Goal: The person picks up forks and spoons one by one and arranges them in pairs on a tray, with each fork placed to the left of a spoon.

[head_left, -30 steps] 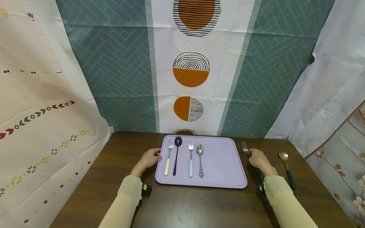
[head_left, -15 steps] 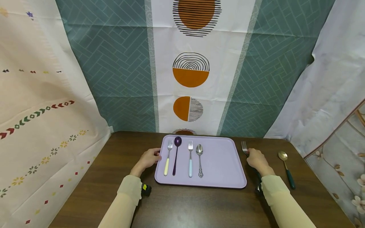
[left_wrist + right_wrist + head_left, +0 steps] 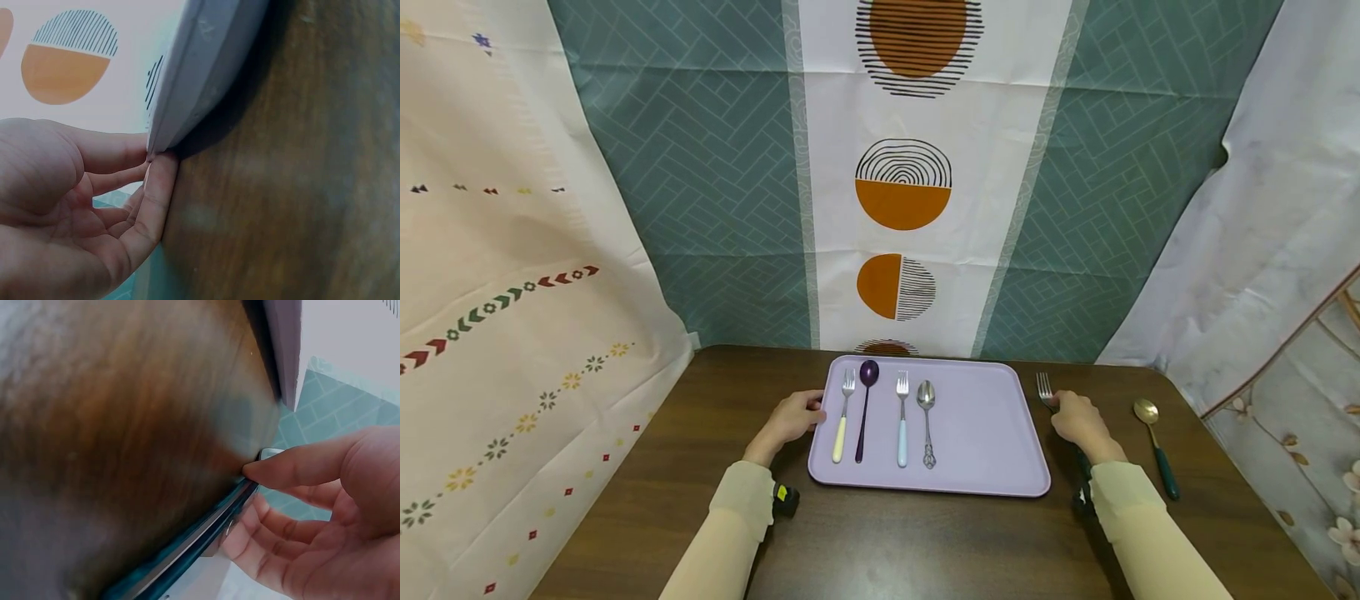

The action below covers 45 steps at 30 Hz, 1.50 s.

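In the head view, my left hand (image 3: 790, 417) holds the left rim of a pale lilac tray (image 3: 985, 417). The left wrist view shows thumb and fingers pinching the tray edge (image 3: 206, 69), a fingertip beneath it. On the tray lie a yellow-handled fork (image 3: 839, 437), a dark purple spoon (image 3: 868, 372), a light-blue-handled fork (image 3: 902, 442) and a silver spoon with an ornate handle (image 3: 926, 395). Right of the tray, my right hand (image 3: 1078, 421) pinches a fork (image 3: 1043, 385); its dark green handle (image 3: 187, 540) runs low along the table in the right wrist view.
A gold spoon with a green handle (image 3: 1166, 472) lies on the brown wooden table (image 3: 880, 542), right of my right hand. A patterned green and white cloth (image 3: 722, 208) hangs behind the table. More pale cloths hang at both sides.
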Available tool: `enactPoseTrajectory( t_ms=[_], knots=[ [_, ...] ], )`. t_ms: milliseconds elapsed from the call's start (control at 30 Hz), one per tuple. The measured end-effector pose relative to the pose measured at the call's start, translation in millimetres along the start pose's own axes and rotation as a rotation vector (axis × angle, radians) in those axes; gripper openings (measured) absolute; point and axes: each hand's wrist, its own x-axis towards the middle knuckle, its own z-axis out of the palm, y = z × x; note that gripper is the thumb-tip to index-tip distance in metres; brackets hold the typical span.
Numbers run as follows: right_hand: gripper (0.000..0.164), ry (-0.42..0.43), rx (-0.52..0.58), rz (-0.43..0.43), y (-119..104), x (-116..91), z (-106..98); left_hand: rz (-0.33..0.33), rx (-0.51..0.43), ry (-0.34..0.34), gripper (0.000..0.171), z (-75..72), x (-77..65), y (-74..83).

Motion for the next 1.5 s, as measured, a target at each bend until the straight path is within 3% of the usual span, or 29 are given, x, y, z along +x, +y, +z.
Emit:
enactPoseTrajectory(
  t_ms=[433, 800, 1267, 1500],
  knots=[
    [0.046, 0.023, 0.078, -0.038, -3.7, -0.4, -5.8, 0.014, -0.012, -0.005, 0.047, -0.7, -0.8, -0.5],
    [0.052, 0.001, 0.197, -0.072, -24.8, 2.5, -15.4, 0.010, -0.007, -0.008, 0.047, -1.5, 1.4, -3.1],
    [0.049, -0.028, 0.231, -0.092, -47.2, 3.8, -10.6, 0.005, 0.002, -0.003, 0.048, -0.9, 1.1, -2.3],
    [0.047, -0.004, 0.209, -0.121, -59.7, 6.7, -4.3, 0.004, -0.003, -0.002, 0.047, -0.3, 0.8, -2.4]
  ],
)
